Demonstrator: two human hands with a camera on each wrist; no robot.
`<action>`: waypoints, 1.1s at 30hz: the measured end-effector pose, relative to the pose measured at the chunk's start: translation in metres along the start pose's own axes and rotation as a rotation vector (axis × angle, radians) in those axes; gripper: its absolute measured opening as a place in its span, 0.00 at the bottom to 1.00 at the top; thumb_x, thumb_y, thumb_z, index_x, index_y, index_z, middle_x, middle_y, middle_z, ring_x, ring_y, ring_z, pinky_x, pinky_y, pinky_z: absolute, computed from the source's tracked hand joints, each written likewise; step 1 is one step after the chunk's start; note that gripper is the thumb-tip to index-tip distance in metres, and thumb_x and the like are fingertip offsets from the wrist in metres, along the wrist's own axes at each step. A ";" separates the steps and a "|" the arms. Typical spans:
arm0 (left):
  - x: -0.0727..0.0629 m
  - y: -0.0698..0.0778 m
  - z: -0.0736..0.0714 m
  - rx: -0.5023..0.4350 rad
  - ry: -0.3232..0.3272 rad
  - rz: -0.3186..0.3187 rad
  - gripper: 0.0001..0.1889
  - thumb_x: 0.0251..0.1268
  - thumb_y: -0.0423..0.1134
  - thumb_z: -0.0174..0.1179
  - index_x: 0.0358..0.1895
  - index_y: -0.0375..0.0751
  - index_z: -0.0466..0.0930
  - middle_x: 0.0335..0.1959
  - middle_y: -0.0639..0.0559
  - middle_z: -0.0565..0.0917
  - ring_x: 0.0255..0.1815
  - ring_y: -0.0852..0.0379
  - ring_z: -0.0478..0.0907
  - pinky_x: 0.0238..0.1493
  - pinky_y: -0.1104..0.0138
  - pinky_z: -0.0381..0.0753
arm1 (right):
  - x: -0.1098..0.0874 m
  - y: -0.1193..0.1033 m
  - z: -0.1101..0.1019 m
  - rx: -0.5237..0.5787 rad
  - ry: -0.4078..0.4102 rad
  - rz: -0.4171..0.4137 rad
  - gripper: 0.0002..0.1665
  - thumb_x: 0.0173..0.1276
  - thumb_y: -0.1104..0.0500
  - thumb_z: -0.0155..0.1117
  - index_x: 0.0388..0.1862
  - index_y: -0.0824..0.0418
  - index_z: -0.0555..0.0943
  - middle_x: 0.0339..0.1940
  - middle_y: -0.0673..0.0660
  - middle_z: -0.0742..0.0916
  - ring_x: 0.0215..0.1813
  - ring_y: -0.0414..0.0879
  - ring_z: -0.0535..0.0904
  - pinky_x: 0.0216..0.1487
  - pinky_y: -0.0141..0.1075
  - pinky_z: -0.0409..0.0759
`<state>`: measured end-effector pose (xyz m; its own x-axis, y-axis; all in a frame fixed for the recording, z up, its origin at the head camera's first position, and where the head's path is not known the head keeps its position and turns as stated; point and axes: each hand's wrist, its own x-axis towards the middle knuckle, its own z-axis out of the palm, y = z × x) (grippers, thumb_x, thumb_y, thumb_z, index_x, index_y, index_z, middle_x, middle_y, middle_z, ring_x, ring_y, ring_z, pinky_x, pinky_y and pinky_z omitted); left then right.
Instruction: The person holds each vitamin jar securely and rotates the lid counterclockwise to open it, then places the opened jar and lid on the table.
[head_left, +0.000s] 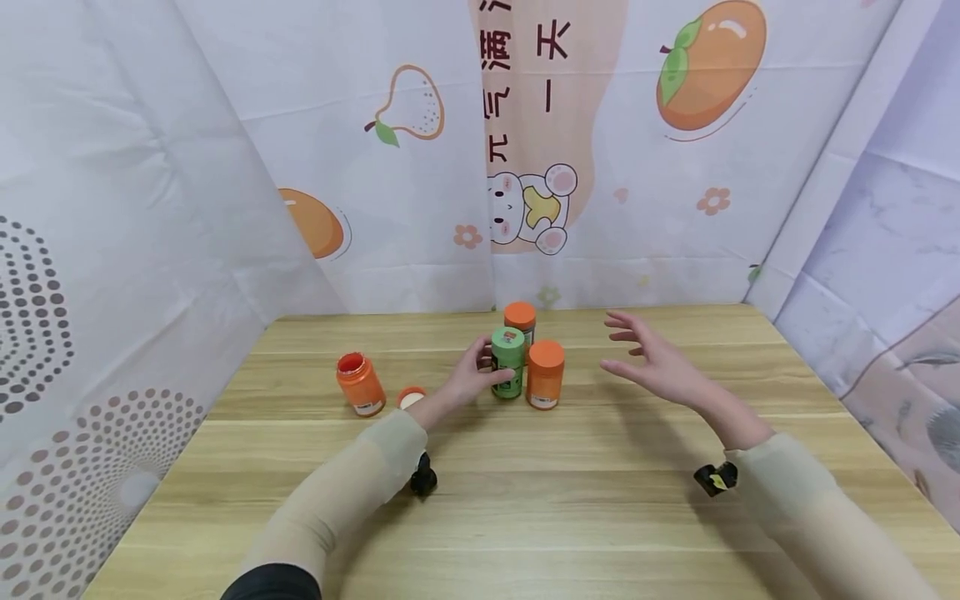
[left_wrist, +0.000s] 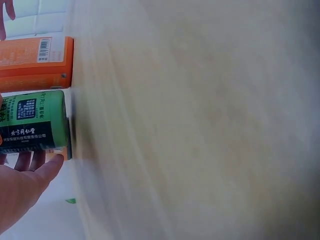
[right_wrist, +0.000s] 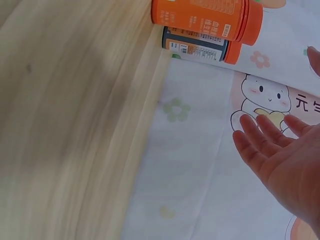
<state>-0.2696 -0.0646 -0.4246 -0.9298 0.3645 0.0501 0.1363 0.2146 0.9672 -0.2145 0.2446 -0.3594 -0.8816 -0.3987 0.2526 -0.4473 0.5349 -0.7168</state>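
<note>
My left hand (head_left: 471, 374) grips a green bottle (head_left: 508, 377) with a green lid, thumb at its front and fingers around its left side. In the left wrist view, the green bottle (left_wrist: 37, 121) shows a black label band with white print. Right beside it stands an orange bottle (head_left: 545, 385) with an orange lid. Behind these, partly hidden, is another orange-lidded bottle (head_left: 521, 317); the right wrist view shows its dark label (right_wrist: 196, 46). My right hand (head_left: 656, 360) hovers to the right of the group, fingers spread and holding nothing.
An open orange bottle (head_left: 362, 386) without its lid stands at the left of the wooden table (head_left: 480, 508). Near it an orange lid (head_left: 411, 397) lies with its white inside up, partly behind my left wrist. A printed curtain (head_left: 420, 192) hangs along the table's back edge.
</note>
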 end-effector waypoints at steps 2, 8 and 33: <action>-0.003 0.003 -0.002 -0.005 0.000 -0.007 0.31 0.65 0.35 0.64 0.68 0.38 0.62 0.60 0.39 0.71 0.62 0.42 0.70 0.61 0.52 0.69 | 0.002 -0.002 0.000 -0.001 -0.005 0.002 0.43 0.68 0.60 0.65 0.75 0.62 0.54 0.70 0.65 0.67 0.67 0.63 0.66 0.61 0.59 0.65; -0.009 0.012 -0.009 0.006 0.007 -0.019 0.32 0.65 0.38 0.64 0.70 0.42 0.62 0.60 0.43 0.71 0.62 0.43 0.69 0.60 0.51 0.70 | 0.009 -0.006 0.000 0.013 -0.007 -0.018 0.43 0.69 0.62 0.64 0.75 0.62 0.53 0.70 0.66 0.67 0.68 0.64 0.65 0.61 0.60 0.63; -0.042 0.050 -0.039 0.096 -0.014 0.157 0.31 0.65 0.36 0.64 0.70 0.41 0.63 0.57 0.40 0.75 0.56 0.46 0.72 0.53 0.53 0.74 | 0.051 -0.051 0.014 0.001 -0.079 -0.065 0.42 0.68 0.52 0.66 0.75 0.57 0.57 0.72 0.58 0.68 0.68 0.55 0.67 0.65 0.53 0.64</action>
<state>-0.2368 -0.1050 -0.3689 -0.8896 0.4132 0.1945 0.3122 0.2393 0.9194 -0.2347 0.1864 -0.3191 -0.8362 -0.4900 0.2463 -0.5027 0.5054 -0.7013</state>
